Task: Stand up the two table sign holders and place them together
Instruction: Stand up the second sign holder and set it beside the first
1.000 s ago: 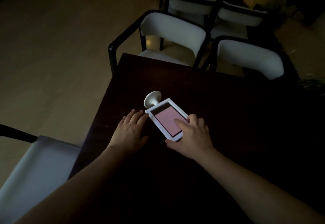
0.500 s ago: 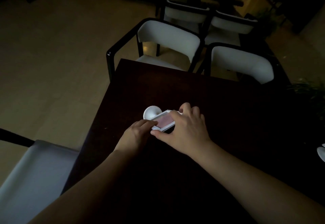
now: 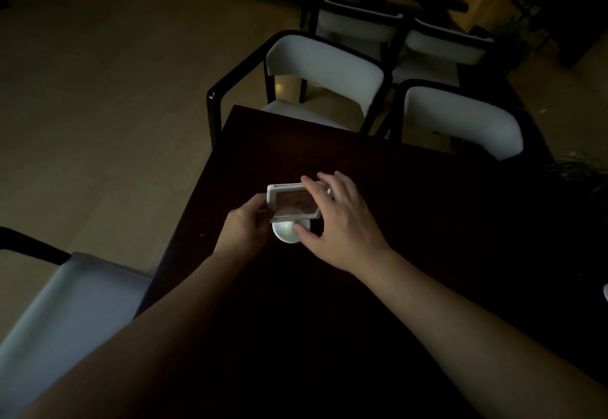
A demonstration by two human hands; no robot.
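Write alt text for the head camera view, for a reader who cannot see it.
Two bare hands, left hand and right hand, hold a white table sign holder upright on its round base on a dark table. White chairs stand beyond.

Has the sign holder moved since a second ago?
Yes. The sign holder was flat on the table; now it is tipped up on its round base, both hands on it.

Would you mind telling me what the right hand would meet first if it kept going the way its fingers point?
The right hand already touches the white-framed table sign holder; pushed on up-left, it would press that frame, probably toward the left hand.
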